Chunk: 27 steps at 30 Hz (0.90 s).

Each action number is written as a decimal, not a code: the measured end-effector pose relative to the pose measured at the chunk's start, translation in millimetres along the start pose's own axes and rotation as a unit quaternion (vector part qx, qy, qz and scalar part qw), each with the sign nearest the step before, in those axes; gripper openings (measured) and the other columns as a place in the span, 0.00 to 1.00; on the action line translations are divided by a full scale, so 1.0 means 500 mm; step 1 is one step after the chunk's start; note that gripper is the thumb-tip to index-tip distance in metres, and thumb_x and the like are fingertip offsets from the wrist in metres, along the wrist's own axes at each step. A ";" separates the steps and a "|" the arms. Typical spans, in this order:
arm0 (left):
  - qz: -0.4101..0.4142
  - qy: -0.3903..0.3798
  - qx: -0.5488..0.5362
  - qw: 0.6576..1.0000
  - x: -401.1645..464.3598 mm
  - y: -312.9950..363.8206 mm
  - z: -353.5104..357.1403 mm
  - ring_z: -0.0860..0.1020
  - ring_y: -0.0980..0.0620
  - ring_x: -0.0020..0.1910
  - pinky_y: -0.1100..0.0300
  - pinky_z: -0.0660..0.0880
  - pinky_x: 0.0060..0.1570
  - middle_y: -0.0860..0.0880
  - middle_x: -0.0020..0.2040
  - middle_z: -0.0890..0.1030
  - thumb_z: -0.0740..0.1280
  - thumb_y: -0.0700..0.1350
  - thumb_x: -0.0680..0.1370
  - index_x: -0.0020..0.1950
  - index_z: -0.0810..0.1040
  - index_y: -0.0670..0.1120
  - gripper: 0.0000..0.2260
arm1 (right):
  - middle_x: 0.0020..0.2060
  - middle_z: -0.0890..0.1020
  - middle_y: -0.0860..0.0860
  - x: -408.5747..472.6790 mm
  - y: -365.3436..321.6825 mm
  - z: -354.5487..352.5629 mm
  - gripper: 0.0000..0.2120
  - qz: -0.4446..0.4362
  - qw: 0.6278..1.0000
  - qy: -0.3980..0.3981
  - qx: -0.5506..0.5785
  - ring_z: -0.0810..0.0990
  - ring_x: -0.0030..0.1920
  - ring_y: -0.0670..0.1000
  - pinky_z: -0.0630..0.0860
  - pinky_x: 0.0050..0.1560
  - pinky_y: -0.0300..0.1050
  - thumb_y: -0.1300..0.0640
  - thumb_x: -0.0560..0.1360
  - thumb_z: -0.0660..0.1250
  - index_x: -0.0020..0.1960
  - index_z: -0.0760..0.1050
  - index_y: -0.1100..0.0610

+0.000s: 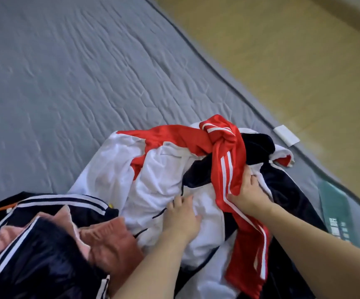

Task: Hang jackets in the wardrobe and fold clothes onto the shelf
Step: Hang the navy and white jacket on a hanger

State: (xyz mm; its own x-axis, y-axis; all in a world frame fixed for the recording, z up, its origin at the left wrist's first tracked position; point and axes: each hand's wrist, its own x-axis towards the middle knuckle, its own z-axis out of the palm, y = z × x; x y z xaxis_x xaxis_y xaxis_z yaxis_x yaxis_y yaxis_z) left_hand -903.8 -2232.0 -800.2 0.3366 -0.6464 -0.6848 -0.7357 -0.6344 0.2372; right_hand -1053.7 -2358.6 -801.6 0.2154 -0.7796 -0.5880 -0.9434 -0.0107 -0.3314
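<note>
Nearest the lens, lower left: a navy track jacket with white stripes (45, 244), bunched over a pink knitted garment (112, 238); both lie on the grey quilted mattress (66, 83), which fills most of the view; wooden floor (293, 61) beyond its far edge.

Centre heap, next in bulk: a white track jacket with red panels (153, 173), crumpled, zip partly visible; under and right of it a dark navy garment (291, 197); across both, a red garment with white side stripes (228, 169), twisted into a knot-like wad at the top and trailing down toward the camera; likely track trousers, cannot be sure.

Left hand (182, 214): fingers spread, palm flat on the white jacket, pinning it; nothing pinched. Right hand (248, 195): fingers curled into the fabric where red stripe meets white cloth; appears to be gathering the red piece, though what exactly it grips is hidden by folds.

No wardrobe, hanger or shelf in view; sorting seems barely begun.

Risks, as judged: the red piece is wound through the heap, so a pull could drag the white jacket and navy garment along; the heap sits near the mattress edge, so a tug rightward may spill clothes to the floor; a small white tag (287, 134) and a green booklet (334, 210) lie close by and could be swept off.
</note>
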 end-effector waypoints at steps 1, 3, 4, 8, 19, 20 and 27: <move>-0.003 0.044 0.024 0.999 0.006 0.001 0.013 0.66 0.42 0.67 0.51 0.64 0.67 0.44 0.71 0.63 0.62 0.57 0.77 0.76 0.55 0.50 0.31 | 0.69 0.63 0.62 0.012 0.009 0.020 0.46 -0.013 0.999 0.020 -0.041 0.68 0.66 0.64 0.70 0.63 0.57 0.47 0.71 0.70 0.77 0.46 0.60; -0.009 0.121 -0.017 0.993 0.017 0.000 0.022 0.67 0.43 0.65 0.52 0.67 0.65 0.45 0.68 0.64 0.67 0.58 0.73 0.76 0.56 0.50 0.36 | 0.62 0.69 0.65 0.032 0.021 0.043 0.43 -0.033 0.993 0.057 -0.095 0.71 0.60 0.65 0.72 0.56 0.55 0.45 0.68 0.72 0.73 0.56 0.62; -0.014 0.131 -0.067 0.989 0.021 -0.003 0.018 0.68 0.44 0.65 0.53 0.68 0.63 0.45 0.66 0.65 0.70 0.57 0.71 0.75 0.58 0.49 0.37 | 0.59 0.71 0.66 0.039 0.027 0.045 0.38 -0.043 0.991 0.073 -0.107 0.72 0.58 0.65 0.72 0.55 0.55 0.45 0.69 0.72 0.69 0.61 0.64; -0.029 0.099 -0.049 0.993 -0.003 0.001 -0.016 0.73 0.43 0.58 0.52 0.71 0.57 0.48 0.56 0.72 0.66 0.57 0.75 0.62 0.71 0.50 0.20 | 0.57 0.71 0.66 0.056 0.040 -0.004 0.19 -0.048 0.994 0.061 -0.078 0.75 0.53 0.65 0.71 0.52 0.52 0.52 0.75 0.65 0.61 0.69 0.62; 0.095 0.100 -0.194 0.971 -0.414 0.076 -0.310 0.74 0.68 0.54 0.76 0.67 0.53 0.75 0.55 0.74 0.58 0.50 0.74 0.58 0.65 0.76 0.21 | 0.75 0.57 0.61 -0.203 -0.086 -0.189 0.45 -0.426 0.900 0.001 -0.090 0.57 0.75 0.61 0.54 0.74 0.56 0.60 0.63 0.68 0.77 0.56 0.58; 0.095 0.119 -0.237 0.960 -0.466 0.083 -0.362 0.74 0.71 0.54 0.79 0.65 0.52 0.77 0.53 0.74 0.57 0.47 0.72 0.56 0.68 0.78 0.24 | 0.77 0.54 0.57 -0.234 -0.111 -0.210 0.45 -0.426 0.889 -0.055 -0.158 0.53 0.77 0.58 0.48 0.76 0.56 0.54 0.66 0.69 0.78 0.53 0.54; 0.144 0.253 -0.446 0.846 -0.856 0.155 -0.682 0.80 0.56 0.46 0.61 0.73 0.51 0.55 0.44 0.83 0.60 0.39 0.71 0.46 0.82 0.53 0.14 | 0.45 0.81 0.48 -0.492 -0.397 -0.441 0.08 -0.354 0.909 -0.111 0.191 0.79 0.49 0.50 0.72 0.48 0.31 0.64 0.77 0.62 0.53 0.78 0.58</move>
State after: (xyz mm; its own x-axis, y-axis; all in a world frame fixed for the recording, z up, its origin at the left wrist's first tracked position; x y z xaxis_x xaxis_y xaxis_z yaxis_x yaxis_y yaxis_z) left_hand -904.5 -2148.8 -253.9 0.5930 -0.7848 -0.1800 -0.1706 -0.3409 0.9245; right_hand -975.1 -2302.8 -428.7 0.8198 -0.5160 -0.2483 -0.4017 -0.2090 -0.8916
